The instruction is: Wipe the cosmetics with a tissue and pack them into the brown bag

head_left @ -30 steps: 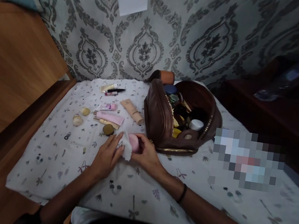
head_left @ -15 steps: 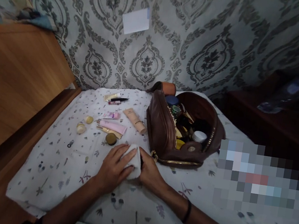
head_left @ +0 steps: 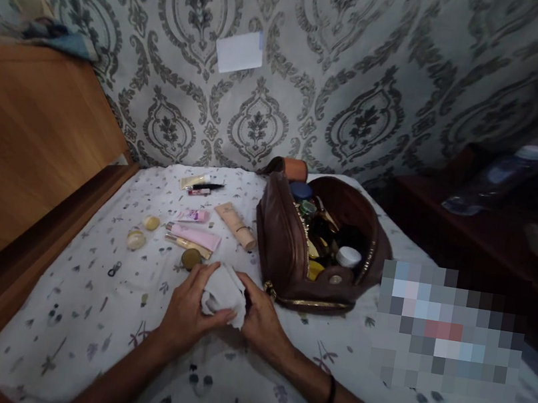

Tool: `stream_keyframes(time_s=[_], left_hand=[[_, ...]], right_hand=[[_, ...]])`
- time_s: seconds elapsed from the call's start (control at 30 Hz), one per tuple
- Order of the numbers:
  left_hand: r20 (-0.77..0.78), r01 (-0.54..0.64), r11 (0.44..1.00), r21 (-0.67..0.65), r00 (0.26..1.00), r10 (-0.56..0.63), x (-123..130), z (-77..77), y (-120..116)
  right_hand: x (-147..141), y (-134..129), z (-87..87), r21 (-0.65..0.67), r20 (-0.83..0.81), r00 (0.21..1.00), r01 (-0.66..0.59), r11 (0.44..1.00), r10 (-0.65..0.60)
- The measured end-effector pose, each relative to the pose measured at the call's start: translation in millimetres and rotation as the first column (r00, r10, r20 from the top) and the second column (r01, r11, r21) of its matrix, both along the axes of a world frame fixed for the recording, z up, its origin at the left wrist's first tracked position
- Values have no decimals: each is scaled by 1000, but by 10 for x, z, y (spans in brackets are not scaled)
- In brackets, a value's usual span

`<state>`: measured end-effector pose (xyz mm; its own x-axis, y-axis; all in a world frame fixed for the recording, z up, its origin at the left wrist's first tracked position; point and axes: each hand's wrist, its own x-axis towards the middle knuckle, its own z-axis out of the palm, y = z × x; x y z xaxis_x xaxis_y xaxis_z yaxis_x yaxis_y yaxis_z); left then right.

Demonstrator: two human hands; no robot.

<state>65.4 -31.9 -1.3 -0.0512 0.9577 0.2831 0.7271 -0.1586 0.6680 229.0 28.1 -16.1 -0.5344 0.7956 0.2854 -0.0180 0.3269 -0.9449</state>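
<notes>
My left hand (head_left: 190, 304) is wrapped around a crumpled white cloth or wipe (head_left: 223, 294), its thumb across the near side. Pressed against the cloth's right side is my right hand (head_left: 264, 322), closed, a dark band on its wrist. A dark edge shows between that hand and the cloth; what it belongs to is hidden. Just beyond the left fingertips lies a round olive-brown container (head_left: 191, 258). Farther off are a pink tube (head_left: 195, 236), a slim gold tube (head_left: 189, 246) and a beige tube (head_left: 235, 225).
An open brown bag (head_left: 276, 250) full of cosmetics stands right of the tubes. Two small yellowish items (head_left: 136, 239) and a black hair tie (head_left: 114, 269) lie left. A wooden panel (head_left: 25, 172) borders the left side; a plastic bottle (head_left: 492, 181) is on dark furniture at right.
The white cloth has been turned and spread between my hands, showing more of its folds. My left fingers have shifted from over its top to its left side. The view has tilted slightly.
</notes>
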Motion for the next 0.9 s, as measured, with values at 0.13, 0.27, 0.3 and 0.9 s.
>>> stream_keyframes(time_s=[0.13,0.27,0.3,0.9], left_hand=[[32,3,1000,21,999,-4,13,26,-6],[31,10,998,60,999,-12,35,43,-21],[20,7,998,60,1000,-8,35,43,-22],[-236,-91,993,-79,969,70,-279,-112,-21]], right_hand=[[8,-18,-14,3,-7,1000,17,1000,-17],[13,-42,-6,-10,-16,998,53,999,-54],[13,-47,-5,-21,-17,998,64,998,-65],[120,-70,-91,-100,-56,991,117,988,-123]])
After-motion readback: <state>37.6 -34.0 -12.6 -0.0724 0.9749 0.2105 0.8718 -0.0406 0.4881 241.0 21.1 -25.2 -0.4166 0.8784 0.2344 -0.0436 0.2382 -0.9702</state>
